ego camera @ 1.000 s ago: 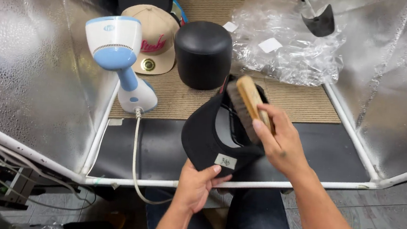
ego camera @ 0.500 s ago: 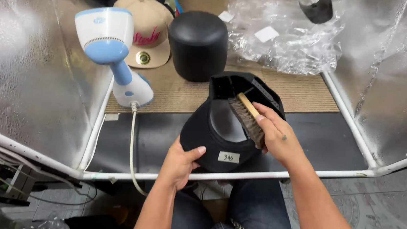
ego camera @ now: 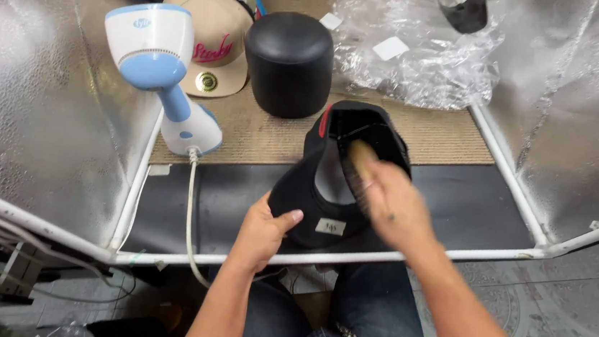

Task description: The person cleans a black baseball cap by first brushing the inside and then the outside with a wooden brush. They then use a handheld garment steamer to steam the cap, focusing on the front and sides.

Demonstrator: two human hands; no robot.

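The left hand (ego camera: 263, 229) is closed on the brim edge of a black cap (ego camera: 327, 185), thumb laid on top. A wooden-backed brush (ego camera: 359, 165) is gripped by the right hand (ego camera: 394, 206), which is blurred, and is pressed into the cap's upturned inside. The cap is held over the dark front strip of the table (ego camera: 455, 200), just beyond a white frame bar (ego camera: 349, 256). At ten o'clock from the cap a white and blue handheld steamer (ego camera: 160, 69) is stood. At twelve o'clock a black cylindrical form (ego camera: 288, 63) is seen, with a tan cap (ego camera: 212, 49) at eleven and crumpled clear plastic (ego camera: 425, 56) at one.
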